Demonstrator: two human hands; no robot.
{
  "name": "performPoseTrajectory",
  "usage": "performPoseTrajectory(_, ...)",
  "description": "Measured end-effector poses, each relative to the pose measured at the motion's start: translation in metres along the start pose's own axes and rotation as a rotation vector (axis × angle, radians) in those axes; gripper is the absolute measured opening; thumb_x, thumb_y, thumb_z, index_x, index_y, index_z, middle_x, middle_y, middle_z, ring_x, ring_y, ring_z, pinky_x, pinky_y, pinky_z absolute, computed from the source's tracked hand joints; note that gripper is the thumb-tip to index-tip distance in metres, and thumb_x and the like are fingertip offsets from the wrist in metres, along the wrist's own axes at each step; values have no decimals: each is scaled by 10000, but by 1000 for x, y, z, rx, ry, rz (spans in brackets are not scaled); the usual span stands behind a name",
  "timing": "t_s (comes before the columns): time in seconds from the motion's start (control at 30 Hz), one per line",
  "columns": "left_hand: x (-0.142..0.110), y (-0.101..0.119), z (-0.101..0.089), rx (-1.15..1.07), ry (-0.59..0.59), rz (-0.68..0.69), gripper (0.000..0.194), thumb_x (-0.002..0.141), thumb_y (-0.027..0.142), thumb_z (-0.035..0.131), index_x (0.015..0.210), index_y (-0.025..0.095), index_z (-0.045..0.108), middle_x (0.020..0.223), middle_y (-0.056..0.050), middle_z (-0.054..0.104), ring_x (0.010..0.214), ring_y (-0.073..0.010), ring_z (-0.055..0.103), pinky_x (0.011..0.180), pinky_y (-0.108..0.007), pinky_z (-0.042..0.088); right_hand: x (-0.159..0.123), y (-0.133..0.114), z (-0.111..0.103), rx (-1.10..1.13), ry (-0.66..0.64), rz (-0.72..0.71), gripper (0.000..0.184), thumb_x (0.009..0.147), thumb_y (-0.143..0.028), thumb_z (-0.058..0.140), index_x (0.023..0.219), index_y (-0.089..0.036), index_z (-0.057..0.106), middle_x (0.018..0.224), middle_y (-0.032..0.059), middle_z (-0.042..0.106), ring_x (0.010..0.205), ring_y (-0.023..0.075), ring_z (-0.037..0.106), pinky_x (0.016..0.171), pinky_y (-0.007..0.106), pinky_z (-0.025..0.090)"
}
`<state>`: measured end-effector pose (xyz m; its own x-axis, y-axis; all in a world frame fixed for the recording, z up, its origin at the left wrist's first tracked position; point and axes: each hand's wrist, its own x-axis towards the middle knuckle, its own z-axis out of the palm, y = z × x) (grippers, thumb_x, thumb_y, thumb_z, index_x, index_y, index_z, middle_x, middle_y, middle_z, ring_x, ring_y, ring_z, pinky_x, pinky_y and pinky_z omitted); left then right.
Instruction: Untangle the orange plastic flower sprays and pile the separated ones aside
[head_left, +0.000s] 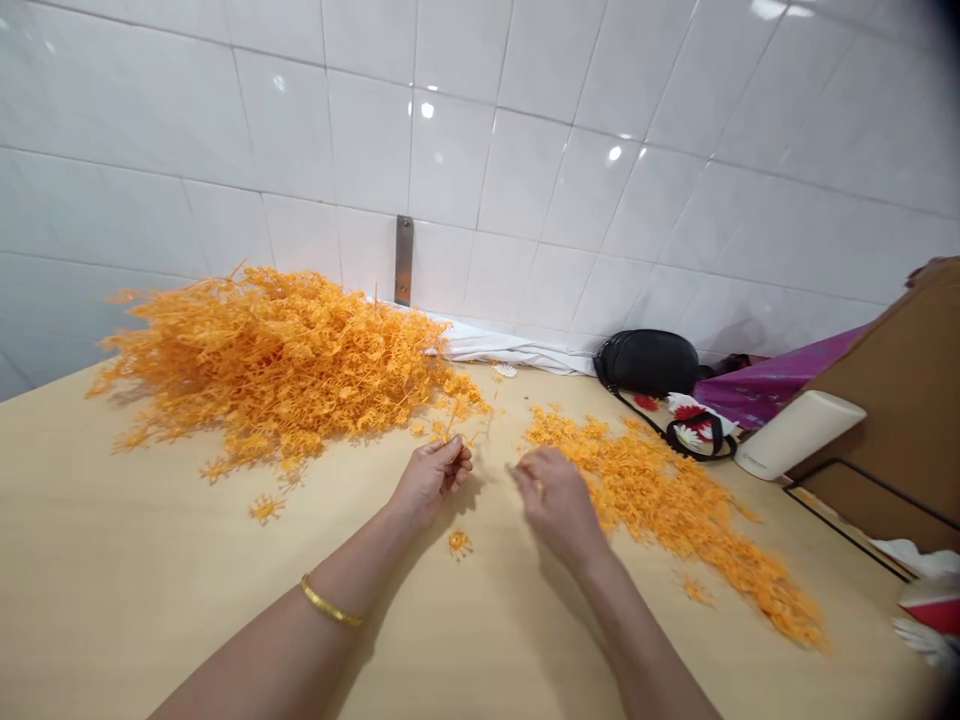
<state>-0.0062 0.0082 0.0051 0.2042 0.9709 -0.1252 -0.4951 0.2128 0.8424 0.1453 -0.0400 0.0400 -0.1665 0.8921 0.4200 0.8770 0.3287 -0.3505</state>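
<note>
My left hand [435,474] is closed, thumb against the fingers, on a thin orange plastic flower sprig [454,418] that points up and away. Across a small gap, my right hand [553,490] is blurred, its thumb and fingers pinched together; what lies between them, if anything, is too small to make out. Left of my hands rises a big heap of orange plastic sprigs [300,360]. By my right hand a long pile of loose orange flower pieces [660,490] spreads to the right. One single flower piece [459,544] lies on the table below my left hand.
The pale wooden table [187,620] meets a white tiled wall [465,150]. A black bag [649,362] with a strap, a cream bottle [799,434], purple cloth [780,375] and a brown cardboard box [892,390] stand at the right. White cloth [517,350] runs along the back.
</note>
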Motion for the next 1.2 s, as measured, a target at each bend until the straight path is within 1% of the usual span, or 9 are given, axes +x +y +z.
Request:
performPoseTrajectory(0.1,-1,3,-1,-43,2,-4,246,655,348,615,648,126,510,542,22,513,405,-35,419,412,-168,314,-10,-29,5,109,-175,-250,154,802,-293,439,853,-253,578,949,26,537,879,164,457,777,298,327)
performPoseTrajectory(0.2,-2,14,-3,-33,-23,17,241,671,354,603,684,129,521,575,20,521,446,-39,438,441,-164,335,-16,-40,21,28,-222,-321,346,759,-391,502,1087,-285,472,1121,36,463,1000,191,395,847,339,290)
performPoseTrajectory(0.3,-5,32,-4,-39,-68,49,226,679,344,597,690,130,524,602,13,527,491,-45,460,456,-159,334,-12,-23,39,-137,-201,-268,361,814,-317,417,1173,-286,394,1151,63,445,1081,219,342,884,392,237)
performPoseTrajectory(0.43,-9,53,3,-80,-137,63,218,665,333,609,687,134,522,619,9,524,506,-52,468,467,-171,338,2,15,51,-308,-90,-69,285,823,-187,349,1070,-231,484,1066,103,496,1037,237,382,845,394,249)
performPoseTrajectory(0.57,-8,81,17,27,-228,83,221,676,335,600,674,125,534,617,-2,525,506,-54,470,458,-170,325,11,40,49,-385,32,99,214,822,-240,360,902,-201,554,930,110,532,926,249,434,770,377,279)
performPoseTrajectory(0.67,-10,108,31,137,-282,93,218,682,327,598,653,119,540,607,-9,532,510,-59,474,469,-173,332,13,46,45,-348,92,146,208,814,-279,382,869,-192,564,912,104,534,889,235,445,748,354,292)
performPoseTrajectory(0.83,-29,134,45,242,-286,151,182,663,303,616,640,135,552,644,-22,559,543,-84,487,478,-192,334,15,41,40,-243,220,101,304,819,-306,383,1043,-150,516,1003,105,527,933,223,426,783,333,300)
performPoseTrajectory(1.0,-69,112,17,673,-359,123,296,715,387,532,564,137,575,546,-48,539,472,-94,446,468,-224,317,14,38,41,-231,220,73,286,809,-213,374,1052,-153,512,1004,102,529,936,220,425,801,331,295)
performPoseTrajectory(1.2,-124,67,-45,921,-260,-323,331,705,448,501,570,149,547,503,-8,495,380,-57,363,401,-197,245,14,34,44,-210,160,7,277,801,-210,398,1046,-153,515,987,89,529,929,205,417,787,319,307)
